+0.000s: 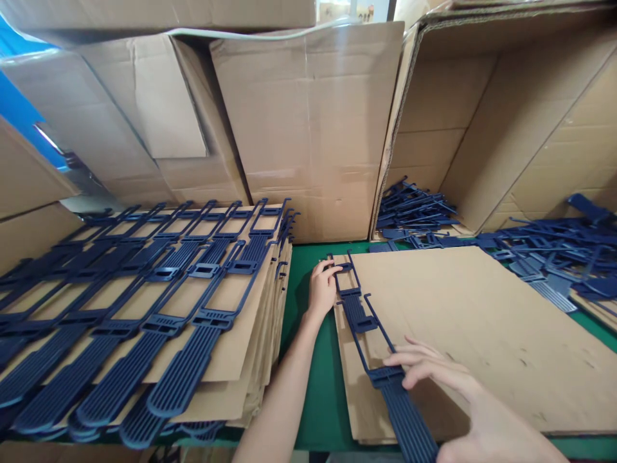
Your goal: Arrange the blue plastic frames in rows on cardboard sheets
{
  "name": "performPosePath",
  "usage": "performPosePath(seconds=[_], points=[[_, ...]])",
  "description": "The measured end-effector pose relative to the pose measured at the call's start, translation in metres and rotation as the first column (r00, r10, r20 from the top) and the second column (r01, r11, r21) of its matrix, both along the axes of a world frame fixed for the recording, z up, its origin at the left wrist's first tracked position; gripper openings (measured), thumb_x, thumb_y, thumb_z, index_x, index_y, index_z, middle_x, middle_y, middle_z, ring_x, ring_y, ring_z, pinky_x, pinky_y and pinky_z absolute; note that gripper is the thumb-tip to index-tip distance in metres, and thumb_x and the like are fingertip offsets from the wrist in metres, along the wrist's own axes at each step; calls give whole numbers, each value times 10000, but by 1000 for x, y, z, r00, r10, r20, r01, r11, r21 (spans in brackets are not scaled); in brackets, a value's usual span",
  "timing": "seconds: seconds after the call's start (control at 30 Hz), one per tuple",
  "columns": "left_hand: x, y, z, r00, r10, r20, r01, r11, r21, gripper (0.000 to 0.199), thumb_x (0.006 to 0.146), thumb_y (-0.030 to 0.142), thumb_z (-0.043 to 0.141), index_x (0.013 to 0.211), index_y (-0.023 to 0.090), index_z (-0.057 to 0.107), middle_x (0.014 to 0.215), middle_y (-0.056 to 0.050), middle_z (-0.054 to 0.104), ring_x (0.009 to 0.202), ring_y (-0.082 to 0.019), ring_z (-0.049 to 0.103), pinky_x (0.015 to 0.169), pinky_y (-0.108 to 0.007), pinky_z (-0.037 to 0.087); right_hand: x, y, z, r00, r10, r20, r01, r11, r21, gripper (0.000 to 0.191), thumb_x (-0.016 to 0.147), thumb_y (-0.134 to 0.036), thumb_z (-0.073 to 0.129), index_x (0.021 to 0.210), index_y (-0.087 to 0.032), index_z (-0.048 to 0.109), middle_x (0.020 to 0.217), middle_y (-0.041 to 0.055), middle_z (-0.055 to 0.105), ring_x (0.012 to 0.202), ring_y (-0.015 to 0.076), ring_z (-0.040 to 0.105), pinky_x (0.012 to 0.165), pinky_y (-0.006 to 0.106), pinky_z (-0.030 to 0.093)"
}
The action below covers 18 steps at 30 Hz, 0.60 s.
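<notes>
Two dark blue plastic pieces, each with a thin open frame and a ridged paddle, lie end to end along the left edge of a cardboard sheet (482,321). My left hand (322,289) pinches the far piece (350,292) at its outer frame, fingertips over the edge. With fingers at the crossbar and thumb by the ridged end, my right hand (453,386) grips the near piece (407,411). The far piece's paddle overlaps the near piece's frame.
To the left stands a tall stack of cardboard sheets (260,334) with rows of similar blue pieces (186,366) on top. Loose blue pieces (554,251) pile up at the right and inside an open carton (448,116). Closed cartons (308,128) line the back of the green table (318,411).
</notes>
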<state>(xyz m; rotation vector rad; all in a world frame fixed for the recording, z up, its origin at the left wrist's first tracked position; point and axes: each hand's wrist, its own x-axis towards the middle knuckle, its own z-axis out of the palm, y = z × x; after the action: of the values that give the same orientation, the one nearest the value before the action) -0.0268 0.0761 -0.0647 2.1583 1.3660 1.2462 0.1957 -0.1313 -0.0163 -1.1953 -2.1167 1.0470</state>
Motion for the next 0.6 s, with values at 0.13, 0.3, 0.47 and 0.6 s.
performPosePath(seconds=[0.13, 0.3, 0.47, 0.6], points=[[1, -2, 1, 1000, -1, 17, 1, 1000, -9, 406, 788, -13, 437, 958, 209, 730, 1167, -62, 598, 1119, -206, 547, 1020, -375, 423, 0, 0, -2, 999, -13, 44, 13, 1000, -19, 625, 554, -610, 786, 1059, -288, 609, 1389, 46, 470, 1370, 338, 256, 1122, 566, 197], [2, -3, 1, 1000, 0, 23, 1, 1000, -13, 370, 792, 11, 465, 971, 202, 727, 1148, -73, 581, 1110, -210, 548, 1018, -377, 421, -13, 4, 2, 994, 3, 113, -6, 1000, 25, 603, 560, -611, 781, 1038, -283, 618, 1372, 51, 487, 1375, 351, 232, 1117, 622, 105], [2, -3, 0, 1000, 12, 24, -12, 1000, -18, 350, 808, 36, 468, 985, 202, 720, 1131, -80, 574, 1106, -216, 545, 1012, -385, 422, -22, 3, 9, 985, 20, 171, -28, 999, 45, 591, 581, -657, 738, 1013, -272, 618, 1369, 51, 490, 1386, 343, 211, 1122, 623, 45], [3, -3, -1, 999, 25, 33, -24, 1000, -20, 339, 821, 51, 465, 983, 212, 715, 1145, -75, 568, 1119, -215, 537, 1014, -390, 419, -23, -2, 11, 988, 27, 155, -35, 998, 53, 599, 586, -656, 736, 1029, -268, 623, 1371, 61, 490, 1362, 336, 281, 1131, 584, 142]])
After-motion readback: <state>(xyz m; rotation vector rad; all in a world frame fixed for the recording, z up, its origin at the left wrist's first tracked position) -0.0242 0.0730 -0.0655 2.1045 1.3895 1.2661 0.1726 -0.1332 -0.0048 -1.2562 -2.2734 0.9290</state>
